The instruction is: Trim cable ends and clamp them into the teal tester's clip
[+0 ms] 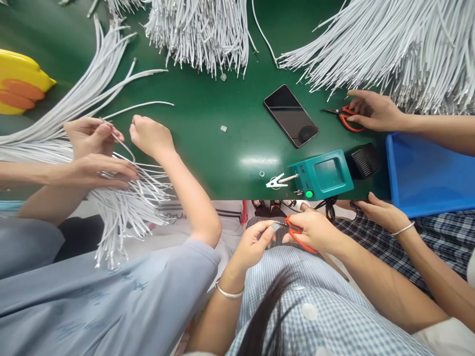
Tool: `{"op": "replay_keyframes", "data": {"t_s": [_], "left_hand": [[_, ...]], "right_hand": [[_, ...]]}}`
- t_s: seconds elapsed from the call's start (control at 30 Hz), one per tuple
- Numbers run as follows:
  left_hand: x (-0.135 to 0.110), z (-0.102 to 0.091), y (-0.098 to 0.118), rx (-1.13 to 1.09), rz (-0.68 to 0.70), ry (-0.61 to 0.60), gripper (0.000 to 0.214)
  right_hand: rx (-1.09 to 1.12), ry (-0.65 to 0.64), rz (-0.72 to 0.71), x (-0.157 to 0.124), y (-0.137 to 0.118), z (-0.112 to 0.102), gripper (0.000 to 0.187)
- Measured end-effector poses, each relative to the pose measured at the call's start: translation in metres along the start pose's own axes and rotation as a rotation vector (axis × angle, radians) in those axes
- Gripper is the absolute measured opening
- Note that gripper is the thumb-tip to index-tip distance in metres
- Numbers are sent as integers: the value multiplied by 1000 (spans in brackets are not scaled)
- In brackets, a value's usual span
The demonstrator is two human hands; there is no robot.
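Note:
My left hand (257,241), with a bangle at the wrist, is closed in a pinch just past the table's near edge, above my lap. What its fingertips hold is too small to make out. My right hand (313,231) is wrapped round small scissors (301,241) with red-orange handles. Their dark blades point left and meet the fingertips of my left hand. Just beyond my hands, on the green table (208,153), stands a teal device (322,174) with a green button and a white clip (277,182) on its arm.
At left, a co-worker's hands (100,168) handle white wires (122,217). At right, another person's hand (378,110) holds red-handled scissors (351,118) beside a blue tray (391,173). A phone (291,114) lies mid-table; wire bundles (200,34) line the back.

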State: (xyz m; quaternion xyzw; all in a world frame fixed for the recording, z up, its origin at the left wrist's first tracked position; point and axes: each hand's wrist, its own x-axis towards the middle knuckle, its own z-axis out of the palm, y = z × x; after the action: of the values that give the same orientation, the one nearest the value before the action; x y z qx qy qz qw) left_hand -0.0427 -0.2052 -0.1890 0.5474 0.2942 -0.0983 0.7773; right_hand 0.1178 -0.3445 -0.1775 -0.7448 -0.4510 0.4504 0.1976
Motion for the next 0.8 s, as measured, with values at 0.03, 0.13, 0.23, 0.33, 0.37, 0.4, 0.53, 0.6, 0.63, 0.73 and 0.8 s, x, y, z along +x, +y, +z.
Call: {"op": "replay_keyframes", "data": {"t_s": [0.03, 0.13, 0.23, 0.33, 0.37, 0.4, 0.53, 0.6, 0.63, 0.73, 0.8], "left_hand": [[0, 0, 0, -1, -3, -1, 52], [0, -1, 2, -3, -13, -7, 52], [0, -1, 3, -17, -35, -7, 56], [0, -2, 3, -40, -67, 9, 54], [0, -2, 3, -47, -76, 12, 52], [0, -3, 3, -53, -83, 14, 49], [1, -3, 3, -85, -148, 36, 38], [2, -3, 5, -99, -182, 47, 34], [2, -3, 6, -105, -194, 49, 33], [3, -2, 8, -121, -228, 42, 30], [4, -1, 9, -120, -253, 45, 30]], "right_hand": [[-15, 1, 9, 0, 0, 1, 59], [-53, -12, 23, 1, -1, 2, 55], [-75, -22, 39, 3, 1, 5, 53], [-77, -33, 56, 3, 4, 8, 51], [-70, -41, 60, 3, 5, 9, 51], [-59, -50, 63, 3, 6, 9, 50], [-8, -52, 96, 3, 6, 4, 48], [17, -37, 107, 3, 2, 0, 45], [30, -34, 104, 3, 0, -1, 43], [64, -36, 80, 4, -5, -4, 42], [81, -41, 58, 5, -5, -4, 45]]}}
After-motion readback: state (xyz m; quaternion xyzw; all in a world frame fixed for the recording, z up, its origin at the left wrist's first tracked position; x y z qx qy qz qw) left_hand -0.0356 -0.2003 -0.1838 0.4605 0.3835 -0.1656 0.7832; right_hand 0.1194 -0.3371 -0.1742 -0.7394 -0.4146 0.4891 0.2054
